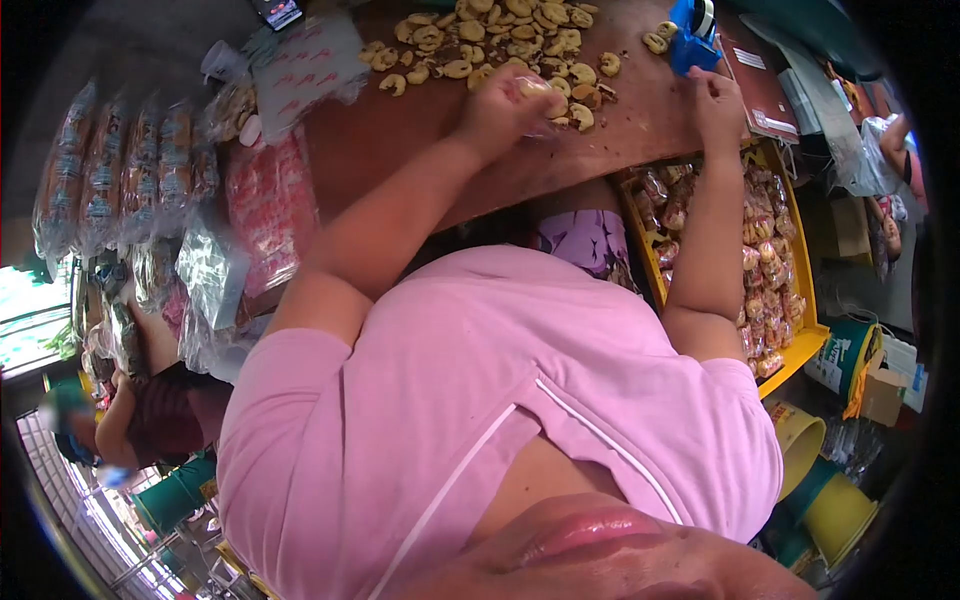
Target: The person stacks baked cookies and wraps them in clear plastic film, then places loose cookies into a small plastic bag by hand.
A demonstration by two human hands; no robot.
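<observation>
My left hand (512,102) is closed around a small clear plastic bag (532,88) with pale, curved pastries in it. It is over the near edge of a pile of loose golden curved pastries (520,30) on the brown table. My right hand (718,103) is off to the right, its fingers pinched together close to a blue tape dispenser (694,45). Whatever is between those fingers is too small to make out. A couple of pastries (657,40) lie beside the dispenser.
Below my right forearm, a yellow crate (806,345) holds many wrapped packs (768,270). Printed plastic bags (270,205) lie at the table's left, near long bagged loaves (110,170). A phone (280,12) is at the far left. Other people (150,420) are at both sides.
</observation>
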